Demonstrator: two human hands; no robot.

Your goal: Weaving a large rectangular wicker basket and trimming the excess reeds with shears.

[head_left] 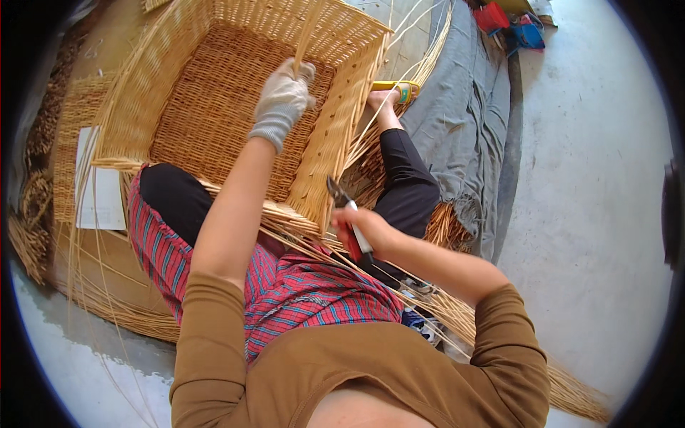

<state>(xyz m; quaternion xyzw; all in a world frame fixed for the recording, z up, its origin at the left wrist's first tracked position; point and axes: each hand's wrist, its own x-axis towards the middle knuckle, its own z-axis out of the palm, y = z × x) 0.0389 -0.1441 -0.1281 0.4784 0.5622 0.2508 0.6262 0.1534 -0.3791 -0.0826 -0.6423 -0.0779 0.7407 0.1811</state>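
Left hand [285, 91] (gloved) grips probable canes [307, 34]; right hand [379, 230] holds pruners [362, 235].

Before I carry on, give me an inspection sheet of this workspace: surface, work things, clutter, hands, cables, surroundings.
Surface: pale floor at right.
Work things: wicker basket in front of the body, inside facing the camera; pruners by its near right corner, contact unclear.
Clutter: loose canes at lower right; white sheet left of the basket.
Hands: left hand, gloved, grips a pale strand; right hand, bare, holds the pruners.
Cables: nothing seen.
Surroundings: grey cloth right of the basket; blue item beyond.
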